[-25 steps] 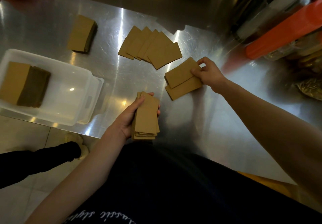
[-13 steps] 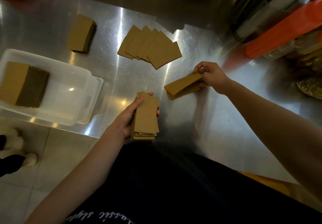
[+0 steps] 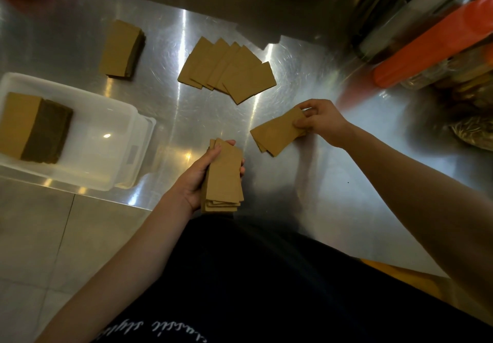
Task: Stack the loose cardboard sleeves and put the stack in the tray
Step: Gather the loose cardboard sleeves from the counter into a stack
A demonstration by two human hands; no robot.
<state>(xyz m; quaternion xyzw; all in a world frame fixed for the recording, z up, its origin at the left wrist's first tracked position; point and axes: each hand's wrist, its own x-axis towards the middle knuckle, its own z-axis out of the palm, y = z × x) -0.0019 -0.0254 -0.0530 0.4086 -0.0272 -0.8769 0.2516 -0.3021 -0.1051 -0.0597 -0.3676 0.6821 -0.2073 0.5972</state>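
Now: left hand [image 3: 198, 179] curled round a held stack [image 3: 225, 175] of cardboard sleeves, thumb along the left edge, fingertips showing at the right edge, above the desk's [image 3: 186, 118] near edge. Right hand [image 3: 321, 123] pinches one end of a small bundle [image 3: 276, 135] of sleeves just right of it; the count is hidden under the top sleeve, and contact with the desk cannot be told. Tray [image 3: 138, 121], left, is cut off by the frame and holds a tray stack [image 3: 29, 125]. Fanned sleeves [image 3: 229, 71] and a desk stack [image 3: 121, 47] lie farther back. Orange clutter [image 3: 432, 41] at far right is blurred. Held stack's long axis runs near to far; the bundle's runs diagonally, free end pointing near-left.
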